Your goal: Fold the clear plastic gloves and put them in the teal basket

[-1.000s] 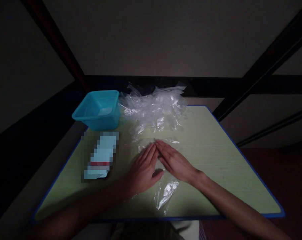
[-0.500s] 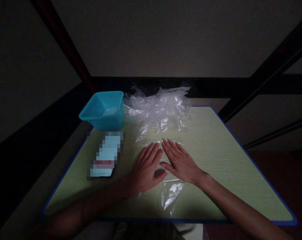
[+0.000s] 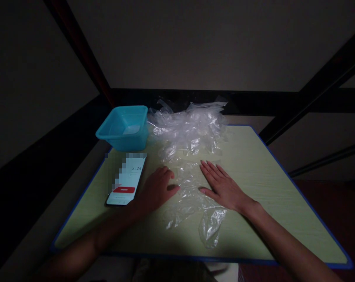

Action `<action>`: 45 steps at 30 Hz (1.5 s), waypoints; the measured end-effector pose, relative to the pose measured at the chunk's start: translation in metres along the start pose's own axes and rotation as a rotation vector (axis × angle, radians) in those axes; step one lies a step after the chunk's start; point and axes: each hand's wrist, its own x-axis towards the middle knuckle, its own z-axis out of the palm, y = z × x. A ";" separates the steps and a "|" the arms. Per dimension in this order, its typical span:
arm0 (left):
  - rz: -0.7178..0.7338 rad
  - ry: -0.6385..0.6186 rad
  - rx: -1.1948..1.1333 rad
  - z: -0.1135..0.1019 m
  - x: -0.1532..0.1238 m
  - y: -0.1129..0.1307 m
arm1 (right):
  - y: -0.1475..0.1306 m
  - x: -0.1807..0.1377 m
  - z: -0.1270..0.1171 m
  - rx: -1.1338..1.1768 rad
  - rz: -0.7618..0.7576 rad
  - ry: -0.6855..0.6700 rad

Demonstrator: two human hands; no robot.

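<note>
A clear plastic glove (image 3: 189,196) lies flat on the green table (image 3: 268,188), crumpled toward the near edge. My left hand (image 3: 156,190) rests palm down on its left side, fingers curled slightly and lying flat. My right hand (image 3: 221,186) presses flat on its right side with fingers stretched out. The two hands are apart, with bare plastic showing between them. Neither hand grips anything.
A heap of clear plastic gloves (image 3: 191,127) sits at the table's far edge. A blue plastic tub (image 3: 124,127) stands at the far left. A phone (image 3: 126,180) with a lit screen lies just left of my left hand. Dark bars cross behind.
My hands were touching side by side over the glove; they have slid apart, left hand to the left and right hand to the right, spreading the plastic.
</note>
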 end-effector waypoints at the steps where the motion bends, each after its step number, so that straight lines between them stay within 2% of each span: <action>1: 0.004 0.002 -0.024 0.002 -0.001 0.002 | 0.000 0.000 0.000 0.006 0.002 -0.002; 5: -0.003 0.007 -0.203 0.010 0.001 0.006 | -0.001 0.000 -0.001 0.036 0.006 -0.005; 13: 0.095 0.166 -0.589 0.015 0.007 0.010 | 0.000 0.000 -0.001 0.067 0.007 -0.007; 16: 0.062 0.155 -0.688 0.016 0.008 0.010 | -0.001 0.001 -0.003 0.069 0.015 -0.020; 20: 0.021 0.069 -0.641 0.014 0.010 0.006 | -0.001 0.001 -0.005 0.065 0.014 -0.038; 26: 0.152 -0.089 -0.444 0.004 0.011 0.002 | 0.000 0.001 -0.003 0.070 0.005 -0.015; 33: 0.250 -0.125 -0.160 -0.010 0.008 -0.004 | 0.006 -0.004 -0.009 0.078 -0.056 -0.074; 40: 0.218 -0.296 -0.173 -0.028 0.004 -0.018 | 0.020 -0.014 -0.009 0.100 -0.118 -0.072; 42: 0.215 -0.264 -0.189 -0.030 0.005 -0.018 | 0.018 -0.012 -0.016 0.109 -0.112 -0.094; 45: 0.183 -0.031 -0.199 -0.021 0.006 -0.012 | 0.006 -0.005 -0.024 0.128 -0.100 -0.054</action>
